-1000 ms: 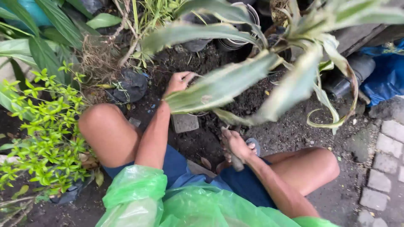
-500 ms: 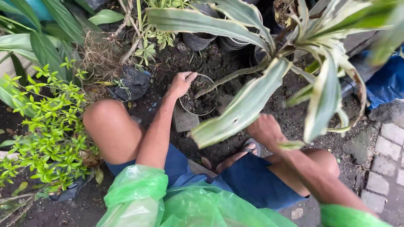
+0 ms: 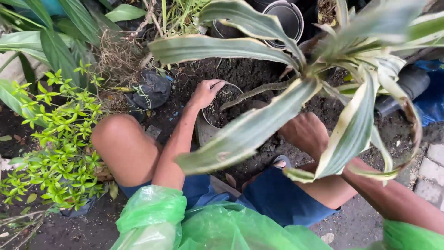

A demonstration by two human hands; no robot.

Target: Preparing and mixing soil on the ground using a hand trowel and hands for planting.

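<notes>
The small round soil-filled pot [image 3: 222, 109] has the left hand [image 3: 206, 92] gripping its rim, while the right hand [image 3: 305, 132] holds a striped green-and-cream long-leaved plant [image 3: 323, 88] above it.

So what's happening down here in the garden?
A person squats on dark soil among plants. Their left hand rests on the rim of a small pot filled with soil and roots. A long bare stem runs from that pot up to a big plant with green and cream striped leaves. The right hand sits behind those leaves, mostly hidden, so its grip is unclear. Empty black pots stand further back.
</notes>
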